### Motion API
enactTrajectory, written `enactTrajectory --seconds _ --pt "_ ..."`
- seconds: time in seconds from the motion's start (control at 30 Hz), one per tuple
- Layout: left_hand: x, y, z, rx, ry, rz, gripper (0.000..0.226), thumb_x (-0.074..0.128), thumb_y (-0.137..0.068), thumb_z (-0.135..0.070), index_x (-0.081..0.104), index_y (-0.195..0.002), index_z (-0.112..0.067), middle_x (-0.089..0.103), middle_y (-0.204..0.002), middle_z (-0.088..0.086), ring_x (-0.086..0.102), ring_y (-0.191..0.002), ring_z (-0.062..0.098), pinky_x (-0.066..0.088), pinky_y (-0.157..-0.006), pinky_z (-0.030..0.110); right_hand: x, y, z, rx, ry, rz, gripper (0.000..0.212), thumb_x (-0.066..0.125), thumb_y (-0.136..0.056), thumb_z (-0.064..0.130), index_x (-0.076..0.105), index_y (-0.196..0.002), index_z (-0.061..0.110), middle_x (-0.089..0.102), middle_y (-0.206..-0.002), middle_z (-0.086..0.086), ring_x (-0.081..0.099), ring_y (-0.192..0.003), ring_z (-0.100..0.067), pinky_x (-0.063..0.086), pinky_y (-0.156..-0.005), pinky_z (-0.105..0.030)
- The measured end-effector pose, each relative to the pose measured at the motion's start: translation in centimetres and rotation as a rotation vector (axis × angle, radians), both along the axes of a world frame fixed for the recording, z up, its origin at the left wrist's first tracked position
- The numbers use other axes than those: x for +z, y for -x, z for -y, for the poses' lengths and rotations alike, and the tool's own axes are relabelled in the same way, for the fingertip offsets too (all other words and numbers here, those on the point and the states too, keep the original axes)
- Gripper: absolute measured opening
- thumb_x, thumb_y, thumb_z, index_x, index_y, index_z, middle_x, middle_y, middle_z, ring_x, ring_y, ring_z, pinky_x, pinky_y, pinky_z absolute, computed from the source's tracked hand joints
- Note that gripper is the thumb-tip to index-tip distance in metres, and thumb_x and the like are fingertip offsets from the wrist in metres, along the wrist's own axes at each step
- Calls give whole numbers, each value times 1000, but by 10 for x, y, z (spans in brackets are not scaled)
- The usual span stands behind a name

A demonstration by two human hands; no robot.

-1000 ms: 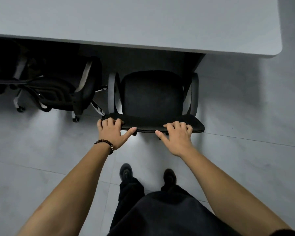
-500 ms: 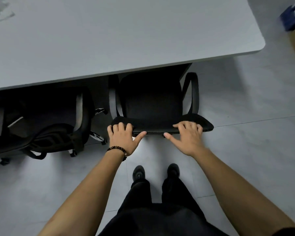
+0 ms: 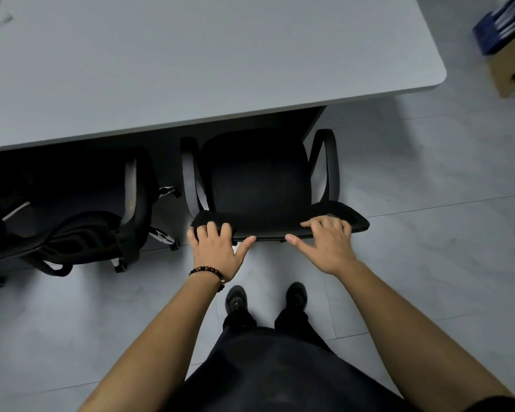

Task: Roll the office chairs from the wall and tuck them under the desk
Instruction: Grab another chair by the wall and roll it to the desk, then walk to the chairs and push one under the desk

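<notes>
Now the chair [image 3: 259, 173], both hands [image 3: 217, 251] [image 3: 329, 243] curled over its backrest top, sits deeper under the desk [image 3: 191, 69] at twelve o'clock, nearly tucked.

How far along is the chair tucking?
Done: the left chair sits under the desk. In hand: left hand and right hand rest on the backrest top of the right chair, seat partly under the edge. Left: push it fully in; no other chairs are visible.
</notes>
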State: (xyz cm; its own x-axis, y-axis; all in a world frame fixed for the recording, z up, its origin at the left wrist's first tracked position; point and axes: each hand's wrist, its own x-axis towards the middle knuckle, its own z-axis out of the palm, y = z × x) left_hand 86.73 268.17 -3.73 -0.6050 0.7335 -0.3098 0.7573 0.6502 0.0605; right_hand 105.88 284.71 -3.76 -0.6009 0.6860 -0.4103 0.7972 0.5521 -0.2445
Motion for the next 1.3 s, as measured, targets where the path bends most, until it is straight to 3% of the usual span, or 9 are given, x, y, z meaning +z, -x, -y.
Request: enactTrajectory --seconds 0.53,0.67,0.73,0.83,0.93,1.1,1.3 --pt "-3 9 -25 77 14 28 80 12 -80 -78 53 -106 -15 51 -109 13 43 -107 36 17 -108 56 1 19 -35 78 -43 -13 88 18 -76 89 55 -129 30 52 -133 -1 38 -129 -25 19 -111 -44" --pt "4 18 -20 114 -83 195 79 22 -74 -79 57 -118 -23 54 -122 5 39 -122 30 5 -114 51 5 19 -33 78 -17 -40 84 24 -81 86 52 -136 29 50 -139 -1 36 -133 -23 17 -114 -43" --pt "16 22 -8 98 -194 293 71 35 -78 -70 54 -126 -22 55 -127 2 40 -127 24 8 -116 48 14 13 -28 69 22 -71 77 35 -87 76 43 -145 25 42 -150 -4 29 -141 -22 11 -119 -42" --pt "48 19 18 184 -418 442 60 53 -85 -53 48 -133 -17 52 -131 2 40 -126 21 31 -109 40 37 -14 -8 -125 162 -252 74 50 -93 58 24 -154 24 28 -158 -3 22 -146 -22 17 -119 -41" --pt "78 7 45 351 -551 625 54 62 -88 -35 44 -136 -17 46 -133 -1 43 -121 13 36 -97 26 56 -58 28 -477 267 -445 79 60 -91 49 17 -155 28 27 -157 0 28 -143 -19 28 -114 -37" --pt "81 -12 69 457 -613 803 47 65 -87 -26 49 -130 -20 53 -130 3 51 -118 15 38 -81 14 71 -122 92 -870 303 -524 65 65 -90 42 36 -147 30 42 -147 1 44 -126 -11 38 -106 -31" --pt "85 -33 14 202 -540 884 43 64 -86 -24 49 -126 -24 57 -120 -3 55 -111 12 42 -80 17 94 -167 119 -1054 179 -623 53 65 -89 42 46 -138 36 50 -136 11 52 -120 -7 44 -102 -32"
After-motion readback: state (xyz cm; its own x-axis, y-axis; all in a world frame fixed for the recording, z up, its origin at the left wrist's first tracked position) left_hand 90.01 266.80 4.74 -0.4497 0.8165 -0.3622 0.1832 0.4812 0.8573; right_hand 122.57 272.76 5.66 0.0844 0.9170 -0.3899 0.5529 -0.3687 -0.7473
